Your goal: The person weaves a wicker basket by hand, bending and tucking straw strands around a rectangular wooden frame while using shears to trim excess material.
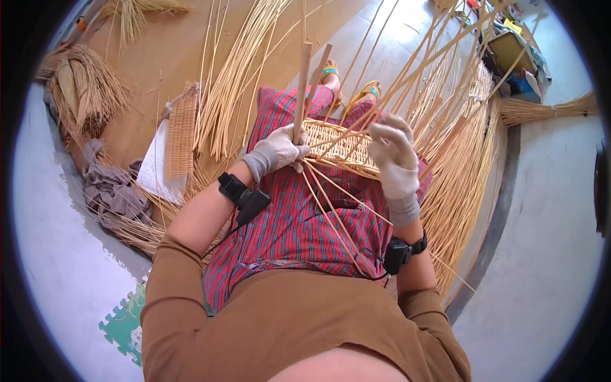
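Observation:
A partly woven cane basket piece (337, 141) lies across my lap, with long strands sticking out of it. My left hand (281, 151), in a pale glove, is closed on its left corner, around the foot of an upright wooden stake (303, 89). Raised over the right end of the weave is my right hand (394, 156), gloved too, its fingers curled together. Thin strands pass close to those fingertips; what they hold, if anything, is hidden. Loose cane ends (331, 197) hang from the near edge over the red striped cloth (280, 216) on my lap.
Long cane strands (464, 210) are heaped along my right side. At the left lie a flat woven panel (182, 130), paper (153, 165), a grey cloth (114, 188) and a cane bundle (86, 86). Another bundle (547, 110) and a cluttered pile (512, 54) sit at far right.

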Motion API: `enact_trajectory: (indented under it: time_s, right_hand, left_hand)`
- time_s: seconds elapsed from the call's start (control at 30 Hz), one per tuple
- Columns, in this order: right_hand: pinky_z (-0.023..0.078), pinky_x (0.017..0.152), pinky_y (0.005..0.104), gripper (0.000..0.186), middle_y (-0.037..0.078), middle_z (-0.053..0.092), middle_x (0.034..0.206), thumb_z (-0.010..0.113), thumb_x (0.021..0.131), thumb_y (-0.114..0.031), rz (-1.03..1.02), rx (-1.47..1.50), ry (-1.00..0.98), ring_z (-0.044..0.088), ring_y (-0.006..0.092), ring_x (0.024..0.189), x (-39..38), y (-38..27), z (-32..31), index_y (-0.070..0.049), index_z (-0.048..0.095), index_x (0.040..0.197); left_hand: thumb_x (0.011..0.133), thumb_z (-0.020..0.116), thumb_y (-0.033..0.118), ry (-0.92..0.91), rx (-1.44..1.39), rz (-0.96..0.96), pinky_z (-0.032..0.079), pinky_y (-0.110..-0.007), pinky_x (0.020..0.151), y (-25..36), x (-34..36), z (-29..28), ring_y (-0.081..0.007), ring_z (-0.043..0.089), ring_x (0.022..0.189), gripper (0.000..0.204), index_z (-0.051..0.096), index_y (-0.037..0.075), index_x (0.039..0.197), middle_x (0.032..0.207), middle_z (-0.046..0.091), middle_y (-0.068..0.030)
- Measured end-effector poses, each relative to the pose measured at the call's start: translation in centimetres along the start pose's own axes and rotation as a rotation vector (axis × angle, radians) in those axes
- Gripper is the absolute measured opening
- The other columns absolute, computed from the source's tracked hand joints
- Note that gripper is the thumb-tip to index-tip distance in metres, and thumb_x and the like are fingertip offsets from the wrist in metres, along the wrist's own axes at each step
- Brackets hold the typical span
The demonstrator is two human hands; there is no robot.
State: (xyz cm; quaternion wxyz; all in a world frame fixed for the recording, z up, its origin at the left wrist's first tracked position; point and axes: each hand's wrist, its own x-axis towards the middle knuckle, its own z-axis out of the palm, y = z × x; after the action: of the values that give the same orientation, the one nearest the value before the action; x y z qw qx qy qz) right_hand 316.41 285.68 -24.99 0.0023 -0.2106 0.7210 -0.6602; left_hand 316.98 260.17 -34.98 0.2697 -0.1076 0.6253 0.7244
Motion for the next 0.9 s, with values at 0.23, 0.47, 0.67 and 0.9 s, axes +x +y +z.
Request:
enact_trajectory:
  time_s: [0.23, 0.47, 0.67, 0.9]
  right_hand:
    - [0.056, 0.085, 0.0259, 0.019, 0.003, 0.074, 0.102, 0.071, 0.097, -0.001, 0.401, -0.202, 0.296, 0.070, 0.0117, 0.093, -5.1, 3.1, -2.4, -0.004, 0.078, 0.114]
    - [0.057, 0.083, 0.0469, 0.025, 0.017, 0.074, 0.096, 0.063, 0.096, -0.029, 0.057, -0.968, -0.440, 0.071, 0.0366, 0.093, 4.6, 2.8, 3.9, -0.010, 0.077, 0.101]
    - [0.054, 0.078, 0.0509, 0.030, 0.021, 0.071, 0.089, 0.062, 0.099, -0.035, 0.165, -0.956, -0.427, 0.070, 0.0411, 0.090, 5.6, 2.9, 6.1, -0.006, 0.070, 0.098]
    - [0.055, 0.076, 0.0508, 0.029, 0.023, 0.072, 0.090, 0.056, 0.104, -0.031, 0.222, -0.892, -0.494, 0.070, 0.0432, 0.088, 5.7, 5.2, 5.2, -0.004, 0.067, 0.101]
  left_hand:
    - [0.093, 0.070, -0.001, -0.022, 0.018, -0.033, 0.066, -0.033, 0.060, 0.5, -0.2, -0.3, -0.0163, 0.068, 0.071, 0.023, 0.050, 0.009, 0.100, 0.087, 0.056, -0.0002]
    - [0.092, 0.073, 0.002, 0.012, 0.079, -0.052, 0.066, -0.033, 0.060, 1.2, -0.1, -0.3, -0.0172, 0.069, 0.065, 0.025, 0.051, 0.008, 0.100, 0.082, 0.060, -0.0026]
    - [0.091, 0.074, 0.004, 0.025, 0.129, -0.048, 0.065, -0.032, 0.060, 1.4, -0.4, 0.0, -0.0170, 0.069, 0.066, 0.023, 0.052, 0.009, 0.093, 0.080, 0.060, -0.0023]
    - [0.085, 0.079, 0.004, 0.008, 0.113, -0.047, 0.064, -0.034, 0.058, 0.0, 0.5, -0.7, -0.0189, 0.069, 0.064, 0.025, 0.056, 0.007, 0.094, 0.080, 0.062, -0.0032]
